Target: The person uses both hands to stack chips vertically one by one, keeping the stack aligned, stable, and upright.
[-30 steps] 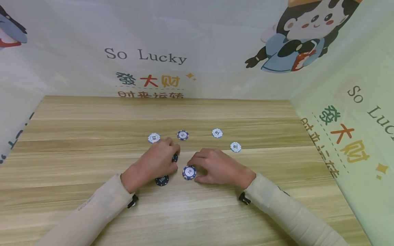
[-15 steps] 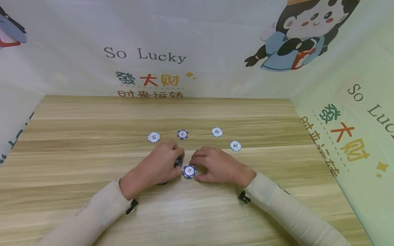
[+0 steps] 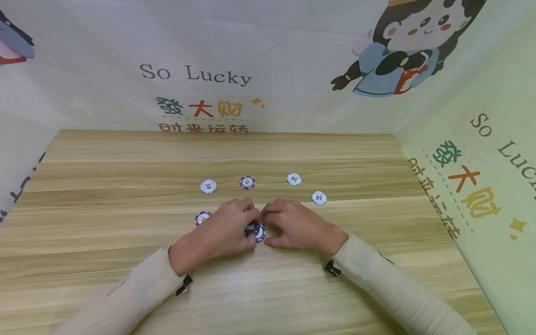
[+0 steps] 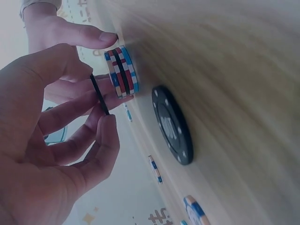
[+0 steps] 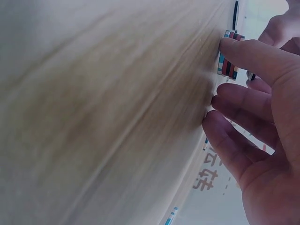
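Note:
My left hand [image 3: 219,229] pinches a black poker chip [image 3: 252,228] marked 100 between thumb and fingers. The left wrist view shows this chip edge-on, tilted and apart from a stack of poker chips [image 4: 122,71] with blue, red and black layers. From above, the held chip partly covers the stack's blue-and-white top. My right hand [image 3: 299,226] rests on the table at the stack's right side, thumb and fingers loosely bent on either side of it. A second black chip [image 4: 172,124] lies flat near the left hand; that hand hides it in the head view.
On the wooden table [image 3: 272,288] lie several single chips: a blue-edged chip [image 3: 203,218] beside my left wrist, another blue-edged chip [image 3: 247,182] farther back, and white chips such as this white chip [image 3: 294,179]. A printed cloth [image 3: 293,60] stands along the back and sides.
My left hand has moved right with the black chip, bringing it over the stack's left part. A blue-edged chip has come into sight behind that hand. My right hand stays put.

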### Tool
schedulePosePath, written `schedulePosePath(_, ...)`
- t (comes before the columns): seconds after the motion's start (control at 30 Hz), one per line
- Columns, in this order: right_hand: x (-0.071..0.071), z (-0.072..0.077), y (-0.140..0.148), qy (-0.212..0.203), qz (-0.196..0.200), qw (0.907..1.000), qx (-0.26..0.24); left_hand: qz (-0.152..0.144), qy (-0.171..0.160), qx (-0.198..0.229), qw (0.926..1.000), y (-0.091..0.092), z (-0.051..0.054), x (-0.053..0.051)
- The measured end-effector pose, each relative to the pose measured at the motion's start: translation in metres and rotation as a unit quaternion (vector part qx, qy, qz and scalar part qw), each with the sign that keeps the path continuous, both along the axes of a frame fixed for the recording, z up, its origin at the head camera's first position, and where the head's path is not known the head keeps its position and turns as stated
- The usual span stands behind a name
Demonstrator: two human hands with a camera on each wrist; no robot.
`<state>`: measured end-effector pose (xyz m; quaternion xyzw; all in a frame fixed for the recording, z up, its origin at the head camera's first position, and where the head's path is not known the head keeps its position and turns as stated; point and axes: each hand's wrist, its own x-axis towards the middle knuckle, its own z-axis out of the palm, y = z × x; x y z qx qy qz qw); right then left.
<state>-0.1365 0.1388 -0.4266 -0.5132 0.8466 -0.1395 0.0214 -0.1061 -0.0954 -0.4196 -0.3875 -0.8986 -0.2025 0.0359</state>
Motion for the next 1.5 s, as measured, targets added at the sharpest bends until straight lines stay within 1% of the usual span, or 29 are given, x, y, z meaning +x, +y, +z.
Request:
schedulePosePath(0.23,-0.0001,0.0013,0.0002,0.001,0.003,1.0000,-0.002,0.004,-0.024,0.005,0.9997,0.0055,-0.0008,0.0013)
schedulePosePath(0.53,-0.0007,-0.0003,0.0011,0.005,0.003,1.0000,-0.001,0.004,-0.034,0.004,0.9994,0.0084,-0.0010,0.0016)
schedulePosePath(0.77,-0.0003,0.0007,0.0013,0.003,0.000,1.0000,0.002,-0.005,-0.016,-0.001,0.9999,0.0088,-0.0058,0.0003)
schedulePosePath(1.1,0.0000,0.0015,0.0008,0.003,-0.003,1.0000,0.005,-0.005,-0.023,0.000,0.9997,0.0076,-0.0062,0.0013)
schedulePosePath(1.27,0.0002,0.0021,0.0003,0.000,-0.007,1.0000,0.007,-0.007,-0.017,0.006,0.9998,0.0057,-0.0068,0.0023)
schedulePosePath(1.37,-0.0001,0.0014,-0.0002,-0.001,-0.008,0.9999,0.009,-0.003,-0.013,0.006,0.9999,0.0039,-0.0074,0.0032)
schedulePosePath(1.5,-0.0003,0.0012,-0.0009,0.004,-0.010,0.9999,0.010,0.007,-0.013,0.000,0.9999,-0.0003,-0.0046,0.0038)
